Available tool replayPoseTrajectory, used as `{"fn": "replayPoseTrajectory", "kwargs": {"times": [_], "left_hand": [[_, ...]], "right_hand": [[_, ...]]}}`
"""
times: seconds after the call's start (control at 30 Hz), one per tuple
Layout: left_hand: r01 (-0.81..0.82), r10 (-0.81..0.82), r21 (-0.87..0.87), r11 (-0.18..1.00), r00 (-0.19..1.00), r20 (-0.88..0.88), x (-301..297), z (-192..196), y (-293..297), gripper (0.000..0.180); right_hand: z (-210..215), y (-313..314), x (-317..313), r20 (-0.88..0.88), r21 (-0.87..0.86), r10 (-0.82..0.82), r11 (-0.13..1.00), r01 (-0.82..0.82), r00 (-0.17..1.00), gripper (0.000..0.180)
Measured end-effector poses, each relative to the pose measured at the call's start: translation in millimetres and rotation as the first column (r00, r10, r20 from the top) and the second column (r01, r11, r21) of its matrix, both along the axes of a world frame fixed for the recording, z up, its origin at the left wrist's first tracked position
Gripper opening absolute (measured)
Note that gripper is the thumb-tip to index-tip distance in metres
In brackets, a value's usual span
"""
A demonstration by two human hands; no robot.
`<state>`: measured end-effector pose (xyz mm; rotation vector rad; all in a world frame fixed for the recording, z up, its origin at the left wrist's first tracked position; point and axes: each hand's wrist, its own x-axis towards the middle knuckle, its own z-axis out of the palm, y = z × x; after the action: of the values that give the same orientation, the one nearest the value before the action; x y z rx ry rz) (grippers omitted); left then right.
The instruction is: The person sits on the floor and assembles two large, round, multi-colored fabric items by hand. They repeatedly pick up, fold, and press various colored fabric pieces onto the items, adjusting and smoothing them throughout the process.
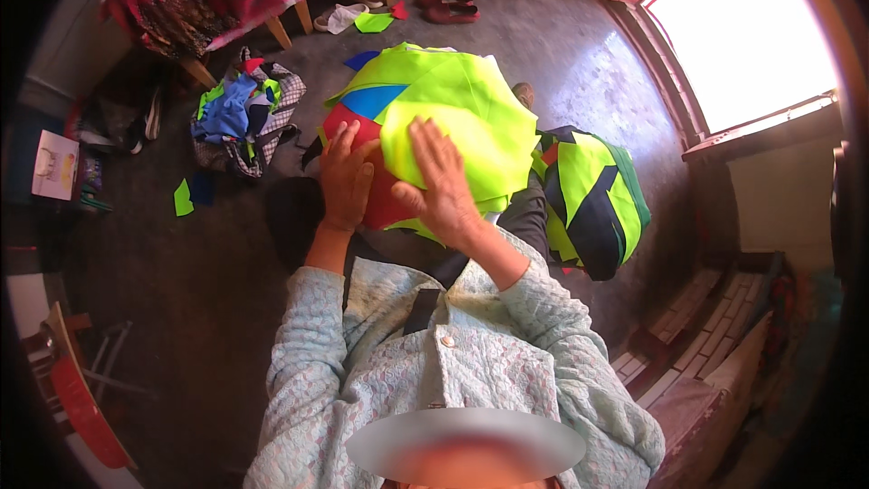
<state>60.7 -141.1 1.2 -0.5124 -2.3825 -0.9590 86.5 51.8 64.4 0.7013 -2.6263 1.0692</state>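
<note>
The head view is showing the left hand [347, 179] lying on red cloth [385, 210] and the right hand [445, 183] lying on yellow-green cloth [489, 113], fingers extending nearly straight, gripping nothing. Both cloths are lying before the person's torso. Beyond, a multicoloured bundle [581, 172] is resting rightward, a checked bag [291, 91] is sitting leftward, and dark red shoes [450, 15] are lying farthest.

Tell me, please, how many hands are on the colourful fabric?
2: the left hand on red fabric, the right hand on bright yellow fabric.
</note>
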Motion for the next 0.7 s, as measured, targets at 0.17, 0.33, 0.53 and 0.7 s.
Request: {"fn": "replayPoseTrajectory", "kwargs": {"times": [0.17, 0.33, 0.53, 0.7], "left_hand": [[-0.017, 0.014, 0.068, 0.998, 0.999, 0.039, -1, -3, 1, 0.050], [-0.075, 0.074, 0.065, 0.995, 0.997, 0.017, -1, -5, 6, 0.039], [-0.029, 0.018, 0.164, 0.986, 0.997, 0.072, -2, -5, 4, 0.031], [-0.081, 0.065, 0.181, 0.980, 0.993, 0.093, 1, -1, 3, 0.029]], "right_hand": [[-10, 21, 16, 0.019, 0.116, 0.054, 0.992, -0.056, 0.998, 0.061], [-37, 83, 17, -0.042, 0.066, -0.326, 0.942, 0.328, 0.944, 0.053], [-67, 123, 14, -0.060, 0.025, -0.551, 0.832, 0.554, 0.832, 0.052], [-61, 108, 16, -0.135, 0.088, -0.454, 0.880, 0.467, 0.881, 0.065]]}}
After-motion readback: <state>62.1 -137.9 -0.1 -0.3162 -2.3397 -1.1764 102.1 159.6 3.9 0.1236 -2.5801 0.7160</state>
